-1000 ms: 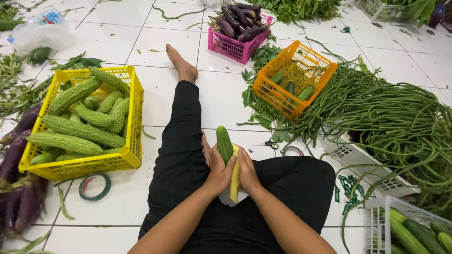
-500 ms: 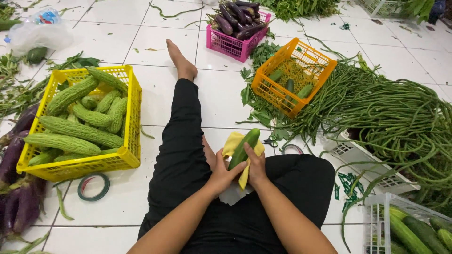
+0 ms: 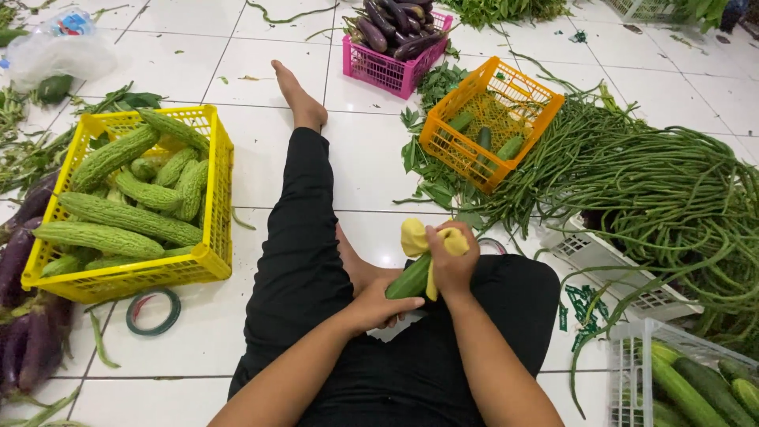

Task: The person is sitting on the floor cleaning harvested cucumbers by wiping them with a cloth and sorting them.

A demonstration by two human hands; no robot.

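Smooth, glossy green skin on the cucumber (image 3: pixel 409 278); soft, matt yellow cloth (image 3: pixel 427 241) wrapped round its upper end. Warty, ridged, dull green skin on the bitter gourds (image 3: pixel 130 217) in the shiny yellow plastic lattice crate (image 3: pixel 158 273). Slick, dark purple sheen on the aubergines (image 3: pixel 391 24) in the pink plastic basket (image 3: pixel 379 73). Orange plastic mesh basket (image 3: pixel 447 154), slightly glossy. Thin, matt long beans (image 3: pixel 664 182). White, glazed, reflective tiled floor (image 3: pixel 371 166). Matt black fabric on the trousers (image 3: pixel 304 237). Glossy green roll of tape (image 3: pixel 152 311).

Left hand (image 3: pixel 378 307) under cucumber (image 3: pixel 409 277), right hand (image 3: pixel 452 265) rubbing yellow cloth (image 3: pixel 417 236) (seated, tiled floor)
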